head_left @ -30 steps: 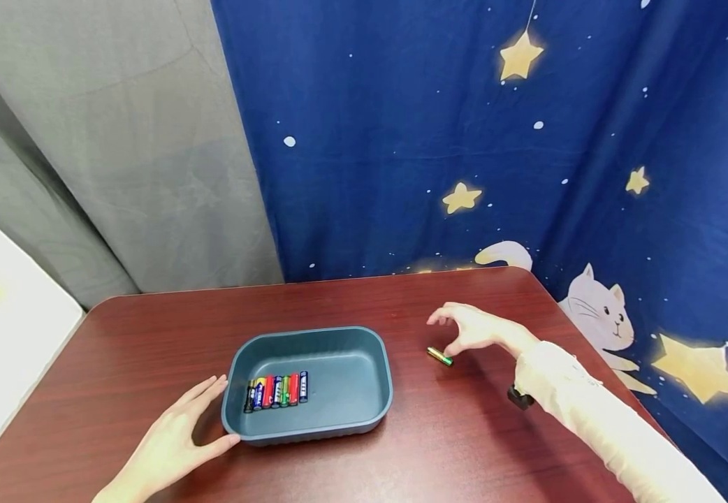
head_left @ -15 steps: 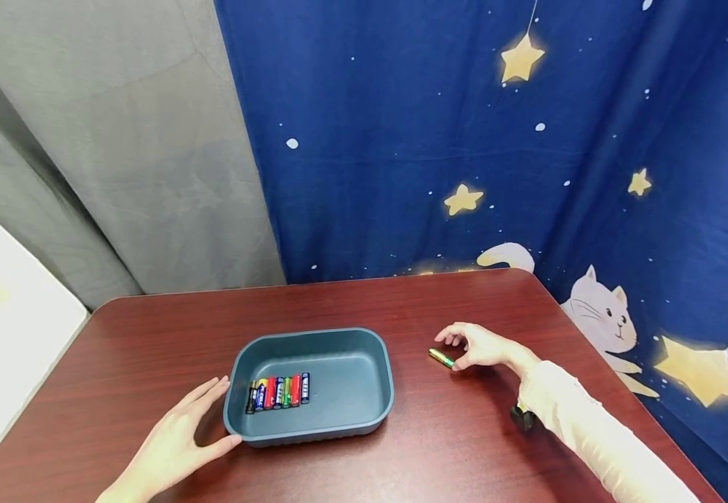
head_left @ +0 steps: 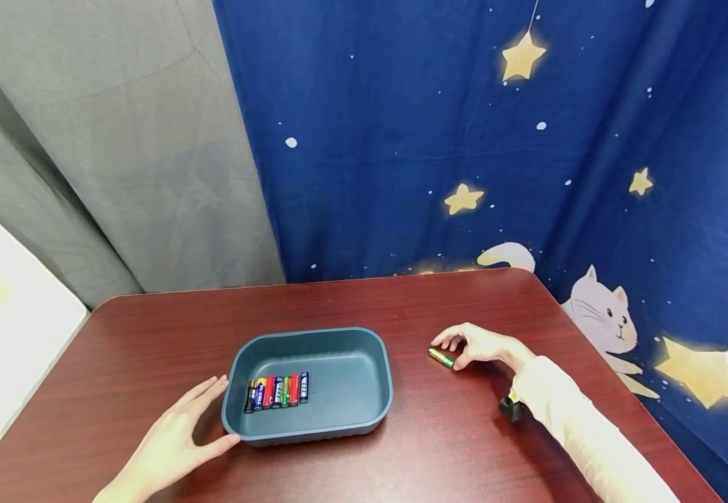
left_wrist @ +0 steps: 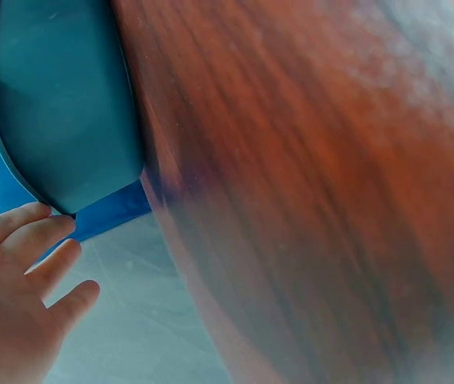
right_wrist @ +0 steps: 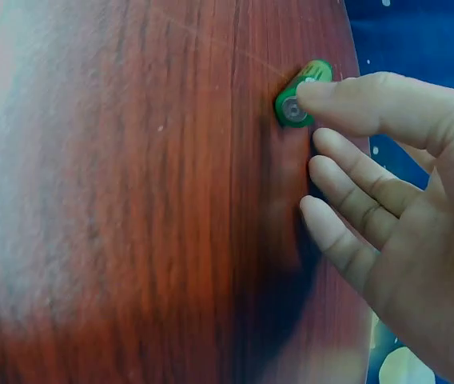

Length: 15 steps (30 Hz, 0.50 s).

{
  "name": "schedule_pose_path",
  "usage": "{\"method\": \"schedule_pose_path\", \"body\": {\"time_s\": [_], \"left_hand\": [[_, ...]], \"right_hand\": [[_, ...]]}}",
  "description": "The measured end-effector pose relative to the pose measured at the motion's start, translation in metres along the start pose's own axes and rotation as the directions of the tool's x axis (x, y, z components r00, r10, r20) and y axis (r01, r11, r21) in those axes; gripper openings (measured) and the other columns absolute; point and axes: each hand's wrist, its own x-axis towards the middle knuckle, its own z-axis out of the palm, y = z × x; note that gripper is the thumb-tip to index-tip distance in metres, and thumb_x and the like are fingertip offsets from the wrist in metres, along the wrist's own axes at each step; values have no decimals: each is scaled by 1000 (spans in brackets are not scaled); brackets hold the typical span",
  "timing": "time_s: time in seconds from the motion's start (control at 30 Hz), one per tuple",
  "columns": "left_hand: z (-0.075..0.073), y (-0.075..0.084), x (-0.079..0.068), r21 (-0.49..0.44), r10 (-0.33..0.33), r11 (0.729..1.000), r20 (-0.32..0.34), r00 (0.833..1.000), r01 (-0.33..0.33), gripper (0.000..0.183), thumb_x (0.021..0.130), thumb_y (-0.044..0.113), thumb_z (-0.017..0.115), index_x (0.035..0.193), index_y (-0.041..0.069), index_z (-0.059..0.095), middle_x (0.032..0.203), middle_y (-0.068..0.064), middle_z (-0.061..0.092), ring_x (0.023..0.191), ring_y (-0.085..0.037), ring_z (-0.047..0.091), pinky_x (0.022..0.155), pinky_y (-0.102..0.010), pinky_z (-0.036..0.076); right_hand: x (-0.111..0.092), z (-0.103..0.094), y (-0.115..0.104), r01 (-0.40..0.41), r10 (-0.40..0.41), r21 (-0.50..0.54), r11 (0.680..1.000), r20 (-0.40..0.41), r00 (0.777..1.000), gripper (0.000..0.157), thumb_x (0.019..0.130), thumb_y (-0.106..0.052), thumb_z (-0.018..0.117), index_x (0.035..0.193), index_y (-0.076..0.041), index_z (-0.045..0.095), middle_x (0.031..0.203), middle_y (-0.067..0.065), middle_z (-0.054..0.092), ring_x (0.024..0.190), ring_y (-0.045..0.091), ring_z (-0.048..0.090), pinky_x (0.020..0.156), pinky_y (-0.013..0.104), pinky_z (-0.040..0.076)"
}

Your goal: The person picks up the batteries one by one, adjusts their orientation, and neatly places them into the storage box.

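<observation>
A green and gold battery (head_left: 441, 358) lies on the table right of the tray. My right hand (head_left: 480, 346) pinches at it, the thumb near one end and the curled fingertips at the other. In the right wrist view, the thumb overlaps the battery (right_wrist: 305, 94), whose flat round end faces the camera; the index finger is hidden behind the thumb. My left hand (head_left: 172, 436) rests at the left side of the blue-green tray (head_left: 345, 425), fingers spread, with fingertips and thumb at its rim. Inside the tray, several batteries (head_left: 277, 392) in assorted colours lie side by side in a row.
The dark red wooden table (head_left: 169, 328) runs back to a grey curtain (head_left: 150, 175) and a blue star-patterned curtain (head_left: 395, 161). A white panel (head_left: 5, 328) borders the left side. Bare tray floor lies right of the battery row.
My right hand has come down toward the battery, its fingertips lower and nearer the battery's far end. The left hand and the tray have stayed in place.
</observation>
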Motion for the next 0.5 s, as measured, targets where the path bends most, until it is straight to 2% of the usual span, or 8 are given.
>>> {"method": "schedule_pose_path", "body": {"time_s": [0.3,0.5], "left_hand": [[1,0,0,2,-4,1000,3,1000,4,85,69,61,66,133,9,46,131,-17,48,119,-34,43,83,-61,44],[1,0,0,1,-12,1000,8,1000,12,85,69,61,66,133,10,46,132,-17,48,119,-34,43,84,-60,44]], "right_hand": [[3,5,-5,34,-35,-95,995,-10,999,57,60,10,70,115,5,57,105,20,56,92,33,51,80,38,45],[2,7,-8,37,-42,-160,986,-25,999,53,60,9,70,111,2,61,101,16,56,89,31,52,78,38,45]]}}
